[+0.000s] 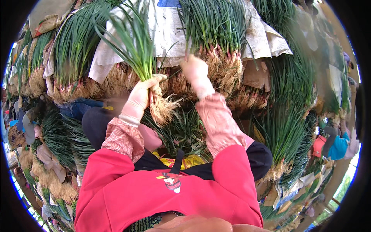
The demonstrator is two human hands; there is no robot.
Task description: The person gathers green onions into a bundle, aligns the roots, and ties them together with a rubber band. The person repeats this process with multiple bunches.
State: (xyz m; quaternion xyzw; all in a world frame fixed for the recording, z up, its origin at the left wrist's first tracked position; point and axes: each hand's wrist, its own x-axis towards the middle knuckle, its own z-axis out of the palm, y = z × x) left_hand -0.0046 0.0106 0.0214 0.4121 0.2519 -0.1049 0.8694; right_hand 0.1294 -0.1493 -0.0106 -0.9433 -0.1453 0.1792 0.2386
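Note:
My left hand [142, 94], in a thin pale glove, is closed around a bunch of green-leaved allium plants [142, 55]. Their leaves fan upward and their pale stringy roots [162, 110] hang below the fist. To the right, my right hand [195, 69], also gloved and slightly blurred, is raised with its fingers drawn together near a thin stalk; whether it grips the stalk cannot be told. Just beyond it lies a thick pile of the same plants [216, 26], roots towards me, on a white woven sheet [169, 32].
Loose green leaves [185, 127] lie between my legs, above a yellow plastic bag [191, 161]. More rooted bunches stand at left [78, 49] and right [287, 130]. Other people, one in a blue top [339, 146], sit at the far right and far left.

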